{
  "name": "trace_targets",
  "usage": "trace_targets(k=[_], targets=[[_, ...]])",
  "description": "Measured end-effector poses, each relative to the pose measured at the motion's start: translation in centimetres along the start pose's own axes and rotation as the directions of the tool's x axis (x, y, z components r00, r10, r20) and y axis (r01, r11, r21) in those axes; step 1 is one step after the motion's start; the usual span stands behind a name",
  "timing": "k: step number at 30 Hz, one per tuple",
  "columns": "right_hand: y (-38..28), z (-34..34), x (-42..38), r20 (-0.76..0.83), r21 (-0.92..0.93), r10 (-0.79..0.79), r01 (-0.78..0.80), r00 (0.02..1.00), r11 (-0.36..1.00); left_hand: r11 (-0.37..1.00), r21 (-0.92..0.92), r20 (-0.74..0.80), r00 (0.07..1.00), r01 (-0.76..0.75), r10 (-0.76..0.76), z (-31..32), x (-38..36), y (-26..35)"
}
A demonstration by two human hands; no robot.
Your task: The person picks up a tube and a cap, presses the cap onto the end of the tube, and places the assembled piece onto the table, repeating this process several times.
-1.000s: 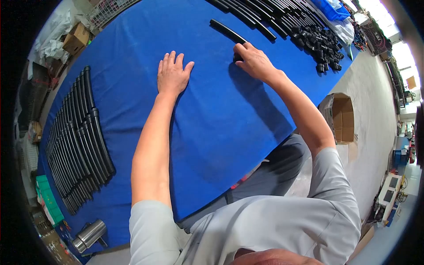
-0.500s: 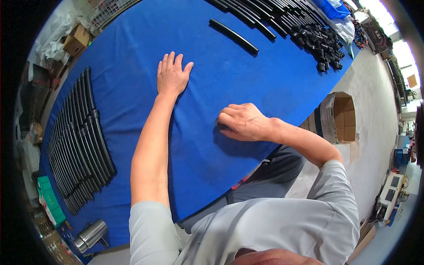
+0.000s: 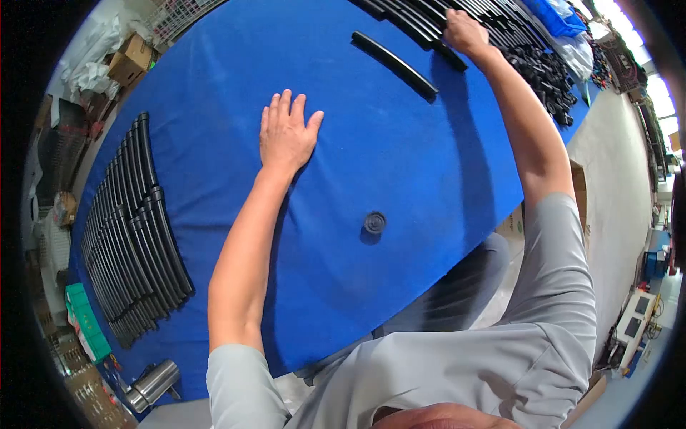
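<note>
My left hand (image 3: pixel 287 137) lies flat on the blue cloth (image 3: pixel 336 164) with its fingers spread, holding nothing. My right hand (image 3: pixel 466 33) reaches to the row of black tubes (image 3: pixel 407 27) at the top; its fingers are closed at the tube ends, and what they hold, if anything, is hidden. A single black tube (image 3: pixel 394 64) lies apart, left of that hand. Nearer my body, a small round black piece (image 3: pixel 374 222) rests on the cloth. Just below my right hand is a heap of black fittings (image 3: pixel 547 82).
Rows of joined black tubes (image 3: pixel 136 236) lie at the left. A metal mug (image 3: pixel 153 385) and a green box (image 3: pixel 87 322) stand at the lower left. A blue bin (image 3: pixel 557 18) is at the top right, and a cardboard box (image 3: pixel 577 193) stands beyond the table edge.
My right hand has moved up and right to the tubes, uncovering the round black piece on the cloth. My left hand stays flat in about the same place.
</note>
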State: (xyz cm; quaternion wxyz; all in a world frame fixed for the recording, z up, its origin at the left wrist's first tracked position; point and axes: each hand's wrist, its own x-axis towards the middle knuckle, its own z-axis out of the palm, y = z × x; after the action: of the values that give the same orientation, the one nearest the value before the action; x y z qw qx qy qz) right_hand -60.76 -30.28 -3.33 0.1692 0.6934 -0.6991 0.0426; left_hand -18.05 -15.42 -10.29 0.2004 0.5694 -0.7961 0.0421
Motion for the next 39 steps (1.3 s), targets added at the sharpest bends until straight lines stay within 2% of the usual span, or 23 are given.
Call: trace_targets(k=[5,9,10,15,16,19,24,29,32,35,38,39], targets=[[1.4,4.0,3.3,0.154,-0.131,0.044,-0.024,0.987,0.991,1.000,-0.003,-0.037,0.999,-0.028,0.027,0.1,-0.1,0.0],[2.2,5.1,3.8,0.103,-0.150,-0.057,0.072,0.993,0.986,0.999,-0.009,-0.036,0.999,-0.031,0.030,-0.2,0.0,0.1],[2.5,5.4,4.0,0.084,-0.081,-0.044,0.051,0.996,0.995,0.999,-0.013,-0.036,0.999,-0.031,0.030,-0.3,0.0,0.0],[2.2,4.5,3.5,0.117,-0.077,0.051,-0.042,0.992,0.996,0.999,-0.031,-0.041,0.999,-0.036,0.035,-0.1,0.1,0.1],[0.2,1.4,1.6,0.131,-0.024,0.021,-0.018,0.991,1.000,0.999,-0.030,-0.039,0.999,-0.034,0.033,-0.2,0.0,0.0],[-1.0,0.0,-1.3,0.077,0.061,-0.085,0.080,0.993,0.995,0.999,-0.023,-0.036,0.999,-0.024,0.023,-0.1,0.0,0.0],[-3.3,-1.6,-7.0,0.154,0.200,-0.286,0.253,0.946,0.947,1.000,-0.008,-0.028,0.999,-0.017,0.016,0.0,0.0,0.1],[-4.5,-1.9,-8.2,0.233,0.199,-0.326,0.283,0.916,0.938,1.000,-0.017,-0.023,1.000,-0.016,0.016,-0.1,0.0,0.1],[-3.6,-1.3,-7.9,0.204,0.248,-0.428,0.376,0.880,0.893,1.000,-0.005,-0.016,1.000,-0.009,0.009,-0.2,0.0,0.2],[-2.8,-1.9,-7.2,0.285,0.302,-0.531,0.451,0.798,0.840,1.000,0.000,-0.017,1.000,-0.010,0.010,0.1,0.1,0.1],[-3.7,-1.5,-6.2,0.174,0.495,-0.468,0.333,0.866,0.802,1.000,0.010,-0.015,1.000,-0.014,0.014,0.1,0.1,0.0],[-4.9,-1.6,-6.4,0.167,0.484,-0.396,0.275,0.903,0.831,1.000,0.011,-0.013,1.000,-0.009,0.009,0.0,0.0,0.0]])
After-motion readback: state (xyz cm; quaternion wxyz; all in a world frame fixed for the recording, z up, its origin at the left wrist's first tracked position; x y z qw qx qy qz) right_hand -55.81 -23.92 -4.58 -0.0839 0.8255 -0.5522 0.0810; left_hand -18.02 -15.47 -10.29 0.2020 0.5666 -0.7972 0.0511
